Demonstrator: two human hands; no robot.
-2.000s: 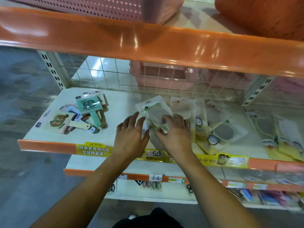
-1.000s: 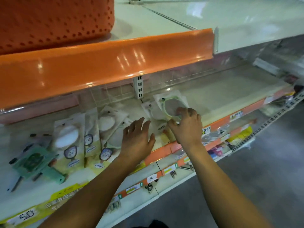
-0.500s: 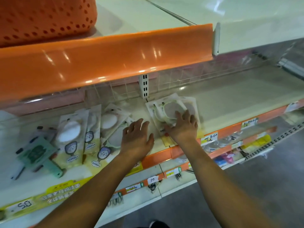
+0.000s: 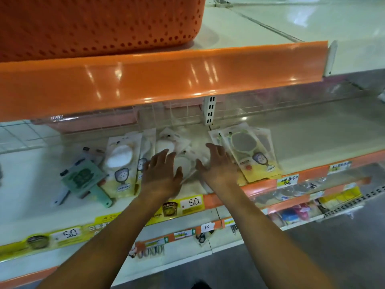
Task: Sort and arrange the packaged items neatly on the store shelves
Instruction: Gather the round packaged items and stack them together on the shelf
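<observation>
Far left on the shelf (image 4: pixel 31 180): green paddle-shaped packs (image 4: pixel 83 179) lie askew, overlapping, well apart from your hands. Next along, a row of white-and-yellow packets (image 4: pixel 121 163) stands in rough order, edges overlapping. Your left hand (image 4: pixel 161 177) lies flat, fingers straight and slightly spread, gripping nothing, its fingertips on the loose white packets (image 4: pixel 183 157) heaped in the middle. Your right hand (image 4: pixel 218 168) is just beside it, also spread and flat on the same heap; whether the thumb has hooked a packet edge is hard to tell, the spot is blurred. To its right, the green-rimmed mirror packs (image 4: pixel 248 151) sit stacked and fanned slightly, touching the shelf's front lip. Beyond them the shelf runs bare to the right. Step in hand, as I judge it: gathering the middle heap between both palms. Next move calls for squaring those packets into one stack, faces up, then setting them between the left row and the mirror packs without nudging either. The green paddles are left to straighten.
</observation>
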